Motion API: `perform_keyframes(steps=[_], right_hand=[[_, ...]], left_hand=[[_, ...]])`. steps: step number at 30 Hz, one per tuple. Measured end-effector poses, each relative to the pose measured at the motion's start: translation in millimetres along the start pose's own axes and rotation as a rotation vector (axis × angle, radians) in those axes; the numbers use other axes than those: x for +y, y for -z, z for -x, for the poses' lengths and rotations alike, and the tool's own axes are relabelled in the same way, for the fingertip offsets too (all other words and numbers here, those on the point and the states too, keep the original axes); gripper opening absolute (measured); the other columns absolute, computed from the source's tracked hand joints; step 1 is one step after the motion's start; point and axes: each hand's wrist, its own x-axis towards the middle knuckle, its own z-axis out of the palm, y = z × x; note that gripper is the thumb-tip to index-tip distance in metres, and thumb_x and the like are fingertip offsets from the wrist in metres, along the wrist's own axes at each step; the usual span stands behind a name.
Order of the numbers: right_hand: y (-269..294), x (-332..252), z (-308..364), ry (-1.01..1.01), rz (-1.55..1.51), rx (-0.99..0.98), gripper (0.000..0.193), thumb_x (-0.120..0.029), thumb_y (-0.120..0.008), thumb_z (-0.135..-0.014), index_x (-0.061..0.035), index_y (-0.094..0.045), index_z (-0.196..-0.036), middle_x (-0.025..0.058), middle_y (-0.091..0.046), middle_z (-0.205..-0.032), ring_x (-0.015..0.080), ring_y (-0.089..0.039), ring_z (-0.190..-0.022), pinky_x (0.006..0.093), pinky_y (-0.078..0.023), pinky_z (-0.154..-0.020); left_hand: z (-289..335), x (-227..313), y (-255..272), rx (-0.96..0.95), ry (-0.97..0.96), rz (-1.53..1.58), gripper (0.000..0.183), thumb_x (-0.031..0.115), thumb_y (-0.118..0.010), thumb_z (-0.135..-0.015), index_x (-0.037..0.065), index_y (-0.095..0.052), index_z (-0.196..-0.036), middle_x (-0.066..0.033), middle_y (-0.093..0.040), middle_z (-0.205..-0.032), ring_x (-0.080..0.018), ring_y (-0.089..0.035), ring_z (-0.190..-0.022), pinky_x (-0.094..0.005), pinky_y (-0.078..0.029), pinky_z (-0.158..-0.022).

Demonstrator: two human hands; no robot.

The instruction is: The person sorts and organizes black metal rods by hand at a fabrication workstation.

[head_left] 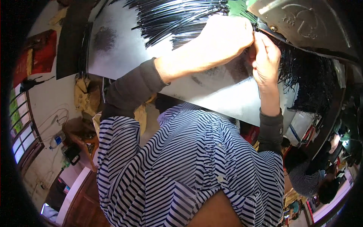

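My left hand (230, 36), washed out by bright light, is closed at the edge of a bundle of thin, shiny black rods (177, 17). Right beside it my right hand (266, 56) has thumb and fingers pinched together, and the two hands nearly touch. What either one grips is hidden by the fingers or too small to make out. Just beyond them stands a machine with a worn metal cover (302, 22), which bears a raised umbrella emblem. The hands are at its lower left edge, over a grey metal worktop (227, 94) with dark smudges.
A heap of thin black strands (314, 87) hangs at the worktop's right side. A green surface (238, 9) shows behind the rods. A wooden chair or box (81, 140) stands lower left, near a barred window (22, 128). Another person (302, 178) is at far right.
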Motion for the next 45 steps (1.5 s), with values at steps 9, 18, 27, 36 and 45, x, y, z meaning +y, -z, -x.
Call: perform_keyframes(steps=[9,18,27,36,45], right_hand=[[-12,5,-6,0.006,-0.056,-0.004,0.024,-0.017,-0.05,-0.099,0.001,-0.066,-0.097,-0.0021,-0.058,-0.065,0.0038,-0.05,-0.054,0.0206,-0.04,-0.046],[-11,5,51,-0.077,-0.115,-0.278,0.01,0.004,-0.057,-0.088,0.0048,-0.06,-0.098,0.0064,-0.064,-0.079,0.0105,-0.06,-0.057,0.0217,-0.05,-0.052],[28,23,103,0.341,0.492,-0.096,0.013,0.006,-0.067,-0.075,-0.0021,-0.06,-0.082,0.0074,-0.061,-0.078,0.0145,-0.059,-0.066,0.0282,-0.048,-0.055],[12,17,101,0.555,0.937,-0.206,0.012,-0.002,-0.068,-0.074,-0.0057,-0.062,-0.085,0.007,-0.053,-0.075,0.0241,-0.055,-0.064,0.0343,-0.044,-0.055],[-4,15,56,0.103,0.316,0.038,0.005,0.0,-0.059,-0.088,-0.001,-0.056,-0.084,0.0023,-0.058,-0.065,0.0034,-0.05,-0.052,0.0206,-0.039,-0.047]], left_hand=[[-6,8,24,-0.335,0.255,0.308,0.04,0.017,-0.053,-0.09,-0.003,-0.052,-0.124,-0.0152,-0.061,-0.104,-0.0304,-0.06,-0.087,-0.038,-0.049,-0.073],[47,-46,-4,0.119,0.391,-0.172,0.029,0.017,-0.066,-0.081,0.003,-0.061,-0.107,-0.0198,-0.058,-0.103,-0.0377,-0.053,-0.101,-0.0535,-0.035,-0.096],[37,-46,10,0.043,0.397,-0.011,0.018,0.014,-0.059,-0.083,0.005,-0.065,-0.097,-0.0147,-0.059,-0.095,-0.0346,-0.053,-0.096,-0.0503,-0.035,-0.091],[24,-66,8,0.268,0.175,0.054,0.02,0.007,-0.06,-0.08,0.003,-0.062,-0.099,-0.0127,-0.061,-0.083,-0.0322,-0.059,-0.075,-0.042,-0.047,-0.069],[20,-4,9,0.075,0.21,0.245,0.032,0.023,-0.052,-0.096,0.003,-0.062,-0.119,-0.005,-0.058,-0.081,-0.0195,-0.054,-0.065,-0.0299,-0.046,-0.064]])
